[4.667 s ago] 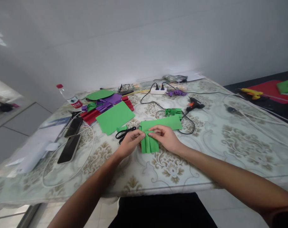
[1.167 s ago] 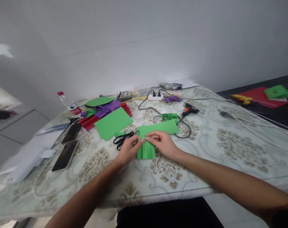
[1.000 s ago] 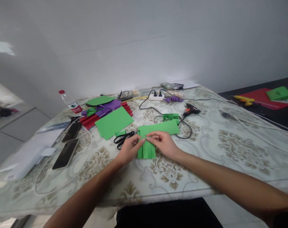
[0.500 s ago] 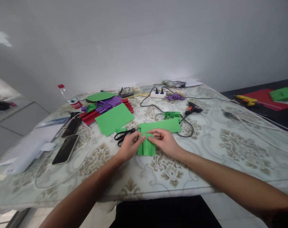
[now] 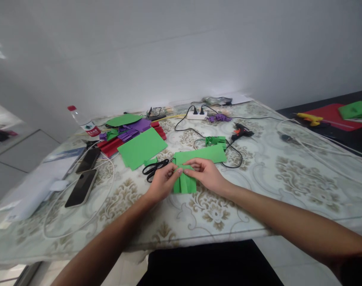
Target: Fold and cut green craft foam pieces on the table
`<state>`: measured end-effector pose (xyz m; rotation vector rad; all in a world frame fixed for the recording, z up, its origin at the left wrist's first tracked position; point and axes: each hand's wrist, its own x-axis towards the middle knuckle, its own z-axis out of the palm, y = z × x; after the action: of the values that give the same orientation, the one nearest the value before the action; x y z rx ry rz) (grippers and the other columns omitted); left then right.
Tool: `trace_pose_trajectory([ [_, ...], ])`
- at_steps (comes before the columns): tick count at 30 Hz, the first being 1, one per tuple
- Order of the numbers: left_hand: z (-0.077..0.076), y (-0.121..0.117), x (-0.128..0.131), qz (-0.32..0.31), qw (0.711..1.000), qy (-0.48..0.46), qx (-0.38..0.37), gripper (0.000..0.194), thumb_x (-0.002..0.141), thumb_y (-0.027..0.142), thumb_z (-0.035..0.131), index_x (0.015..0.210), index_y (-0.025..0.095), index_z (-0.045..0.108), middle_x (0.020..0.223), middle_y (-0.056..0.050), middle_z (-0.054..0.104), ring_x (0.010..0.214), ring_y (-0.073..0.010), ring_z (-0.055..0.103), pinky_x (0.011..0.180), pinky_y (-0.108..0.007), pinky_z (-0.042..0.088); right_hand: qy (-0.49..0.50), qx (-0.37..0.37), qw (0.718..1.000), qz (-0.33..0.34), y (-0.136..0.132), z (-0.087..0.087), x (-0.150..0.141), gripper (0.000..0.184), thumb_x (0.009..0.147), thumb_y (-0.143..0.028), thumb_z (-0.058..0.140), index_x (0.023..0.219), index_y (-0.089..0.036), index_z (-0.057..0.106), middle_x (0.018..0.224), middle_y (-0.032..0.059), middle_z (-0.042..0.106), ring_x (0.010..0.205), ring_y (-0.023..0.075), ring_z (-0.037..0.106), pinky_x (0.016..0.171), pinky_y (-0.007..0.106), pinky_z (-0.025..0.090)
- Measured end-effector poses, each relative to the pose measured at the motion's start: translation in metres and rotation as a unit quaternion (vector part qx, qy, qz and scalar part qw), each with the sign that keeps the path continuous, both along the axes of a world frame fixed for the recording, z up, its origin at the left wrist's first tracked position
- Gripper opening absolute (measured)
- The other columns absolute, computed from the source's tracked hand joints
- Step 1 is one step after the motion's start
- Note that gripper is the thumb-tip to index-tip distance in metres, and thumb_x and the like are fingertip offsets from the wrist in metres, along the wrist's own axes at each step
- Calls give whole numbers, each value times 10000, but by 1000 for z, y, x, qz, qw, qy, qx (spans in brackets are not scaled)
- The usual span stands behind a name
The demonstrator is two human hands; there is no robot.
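In the head camera's view, a person's two bare hands meet over a table covered with a floral-patterned cloth (image 5: 252, 202). The left hand (image 5: 163, 182) and right hand (image 5: 210, 175) each pinch, thumb against fingers, the upper part of a pleated green paper piece (image 5: 185, 186). Its folds run toward the person, and it lies near the front edge of the table, between the hands. Just beyond it, a long green paper strip (image 5: 209, 153) stretches to the right.

Beside the left hand are black-handled scissors (image 5: 152, 168), their blades mostly hidden. Farther left lie flat green sheets (image 5: 143, 146), with pleated red paper (image 5: 109, 147), purple cut strips (image 5: 131, 131) and a leaf-shaped green sheet (image 5: 124, 119) behind them. At the far left are two phones, one nearer (image 5: 81, 188) and one farther (image 5: 88, 159), a looped white cable (image 5: 105, 203), and a red-capped bottle (image 5: 90, 128).

Beyond the strip are fringed green paper (image 5: 215, 141), a black glue gun (image 5: 242, 132), a white power strip (image 5: 198, 115) holding two black plugs, and crinkled purple paper (image 5: 219, 118). On a dark surface (image 5: 352, 140) at right, a yellow glue gun (image 5: 310, 118) lies near a red sheet (image 5: 332, 115) bearing folded green paper (image 5: 355, 110).
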<state>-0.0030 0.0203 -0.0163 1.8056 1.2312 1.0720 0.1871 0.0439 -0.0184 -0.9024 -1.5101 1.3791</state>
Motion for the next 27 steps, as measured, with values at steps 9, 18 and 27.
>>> trace_pose_trajectory([
  [9,4,0,0,2,1000,-23,11,298,938,439,553,798,177,576,685,18,521,645,-125,461,603,-240,372,2,-7,1000,11,-1,2,1,344,723,-381,783,968,-149,717,659,-26,560,614,116,512,567,241,398],
  [18,9,-1,0,-4,1000,-10,8,307,932,441,550,783,173,574,681,16,510,646,-127,445,609,-247,358,-8,8,1000,5,-4,3,1,326,731,-371,774,959,-142,725,663,-10,591,627,129,527,589,259,413],
  [27,8,-1,-1,4,1000,-6,18,282,969,385,482,785,178,535,688,28,448,673,-128,420,630,-243,347,-5,12,1000,14,-6,3,-1,335,728,-381,779,964,-148,732,657,-14,585,610,125,513,573,250,398],
])
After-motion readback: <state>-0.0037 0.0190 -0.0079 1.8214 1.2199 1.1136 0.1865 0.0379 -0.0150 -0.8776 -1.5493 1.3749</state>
